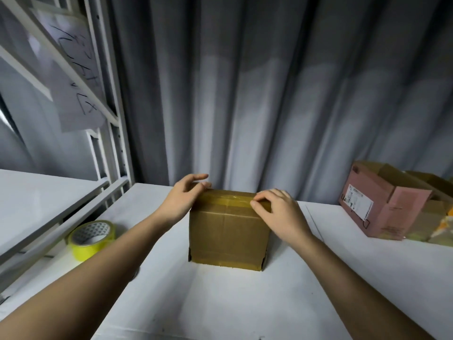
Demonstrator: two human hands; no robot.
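One brown cardboard box (228,236) stands near the middle of the white table (220,303), closed, with one strip of glossy brown tape (228,201) running across its top edge and more tape along its lower edge. Two bare hands are on it, one at each upper corner. The left hand (182,197) sits at the far left corner, its fingers loosely bent and spread a little, thumb and forefinger apart, fingertips touching the top of the box and gripping nothing. The right hand (279,212) lies on the right end of the top, fingers bent, with fingertips and thumb down on the tape strip; whether they pinch the tape or only press it cannot be told. One roll of yellow tape (92,235) lies on the table to the left, well apart from the box. At the right edge stands one open pink carton (382,207) bearing one white label, with at least one brown carton (426,180) just behind it. One handwritten sheet of paper (73,77) hangs on the shelf frame (107,133) at upper left, and a grey curtain (269,94) fills the background
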